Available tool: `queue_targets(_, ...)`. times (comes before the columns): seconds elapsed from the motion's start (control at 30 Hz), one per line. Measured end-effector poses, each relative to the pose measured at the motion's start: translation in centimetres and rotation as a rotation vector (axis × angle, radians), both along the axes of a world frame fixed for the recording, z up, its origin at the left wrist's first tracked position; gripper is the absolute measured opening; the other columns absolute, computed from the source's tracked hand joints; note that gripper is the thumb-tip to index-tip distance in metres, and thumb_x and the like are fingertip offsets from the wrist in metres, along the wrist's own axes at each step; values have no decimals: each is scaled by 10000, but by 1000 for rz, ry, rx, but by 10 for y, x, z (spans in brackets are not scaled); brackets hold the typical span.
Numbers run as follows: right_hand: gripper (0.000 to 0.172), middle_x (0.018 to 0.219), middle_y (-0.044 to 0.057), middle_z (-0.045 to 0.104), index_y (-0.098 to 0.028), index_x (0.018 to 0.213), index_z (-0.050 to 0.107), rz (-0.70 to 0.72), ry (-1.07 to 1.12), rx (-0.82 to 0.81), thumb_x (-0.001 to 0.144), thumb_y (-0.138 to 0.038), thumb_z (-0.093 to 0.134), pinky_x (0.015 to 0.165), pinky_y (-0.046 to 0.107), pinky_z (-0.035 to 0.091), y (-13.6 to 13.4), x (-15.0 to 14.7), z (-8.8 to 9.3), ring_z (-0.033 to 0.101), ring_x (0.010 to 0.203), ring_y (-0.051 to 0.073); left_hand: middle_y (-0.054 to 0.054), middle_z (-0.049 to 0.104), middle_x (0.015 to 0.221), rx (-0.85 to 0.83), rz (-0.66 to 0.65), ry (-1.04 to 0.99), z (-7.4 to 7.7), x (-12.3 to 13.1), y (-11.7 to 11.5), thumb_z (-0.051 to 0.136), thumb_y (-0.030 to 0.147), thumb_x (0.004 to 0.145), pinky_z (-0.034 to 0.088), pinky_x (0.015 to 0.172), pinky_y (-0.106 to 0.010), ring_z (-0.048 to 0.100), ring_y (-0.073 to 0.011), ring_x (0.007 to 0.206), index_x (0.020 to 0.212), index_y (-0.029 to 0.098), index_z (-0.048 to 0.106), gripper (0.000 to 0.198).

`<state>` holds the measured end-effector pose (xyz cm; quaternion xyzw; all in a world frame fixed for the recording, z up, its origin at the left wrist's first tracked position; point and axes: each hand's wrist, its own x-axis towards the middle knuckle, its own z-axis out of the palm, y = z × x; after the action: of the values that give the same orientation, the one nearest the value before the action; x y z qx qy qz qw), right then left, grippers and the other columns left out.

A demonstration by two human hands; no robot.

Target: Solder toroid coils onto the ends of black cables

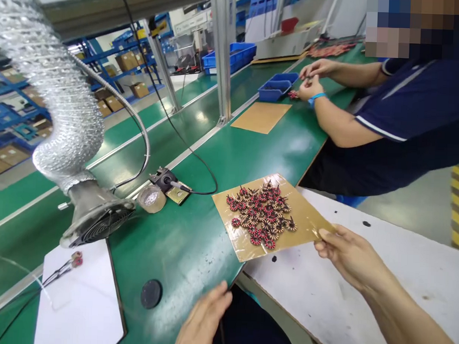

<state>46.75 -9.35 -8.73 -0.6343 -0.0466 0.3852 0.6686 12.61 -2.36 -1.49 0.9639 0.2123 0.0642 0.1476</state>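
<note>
A brown sheet (303,222) lies partly on the green bench and reaches over its edge toward the white surface. On it is a pile of several small ring-shaped parts (263,213), red, black and tan. My right hand (350,251) pinches the sheet's right corner between thumb and fingers. At the bench's front edge, my left hand (207,316) is low in the view, its fingers stretched out and holding nothing visible. A black round disc (151,293) rests on the green bench to its left.
A fume hose with a fan head (100,220), a soldering iron in its stand (169,182) and a round tin (152,198) stand left. A white board (78,302) lies front left. Another person's hands (311,79) work near blue bins (275,88), beyond a second brown sheet (261,117).
</note>
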Motion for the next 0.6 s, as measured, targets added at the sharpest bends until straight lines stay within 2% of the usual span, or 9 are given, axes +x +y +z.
queue_targets(0.1, 407, 535, -14, 567, -182, 704, 572, 55, 12, -37, 509, -396, 857, 413, 168, 464, -9, -16, 1, 518, 479, 91, -138, 396, 1501, -10, 52, 16, -11, 16, 2, 553, 275, 910, 436, 1070, -483, 398, -287, 1359, 1444, 160, 360, 579)
queue_targets(0.2, 464, 527, -14, 575, -184, 702, 580, 123, 35, -81, 485, -470, 873, 415, 167, 462, -15, -31, 2, 507, 472, 88, -104, 309, 1560, -8, 33, 92, -20, 21, -2, 583, 239, 851, 395, 1122, -456, 292, -270, 1431, 1490, 137, 273, 717)
queue_targets(0.33, 485, 538, -4, 590, -182, 684, 587, 236, 40, -125, 495, -535, 861, 419, 184, 468, -14, -48, 6, 512, 473, 97, -102, 294, 1561, 102, 54, 103, -30, 6, -15, 572, 268, 859, 391, 1125, -417, 289, -254, 1435, 1482, 116, 299, 698)
queue_targets(0.5, 491, 595, 15, 625, -177, 835, 623, 434, -5, -182, 588, -558, 809, 536, 269, 552, -5, -63, 10, 589, 533, 151, -76, 457, 1479, 332, 141, 10, -43, -26, -26, 497, 276, 922, 436, 1084, -347, 405, -206, 1373, 1417, 120, 434, 523)
queue_targets(0.6, 499, 629, 46, 651, -164, 874, 618, 612, -108, -258, 671, -606, 728, 612, 337, 573, 4, -72, 16, 633, 576, 195, -58, 529, 1423, 414, 204, -55, -49, -42, -29, 495, 228, 908, 405, 1107, -337, 428, -199, 1355, 1344, 127, 525, 449)
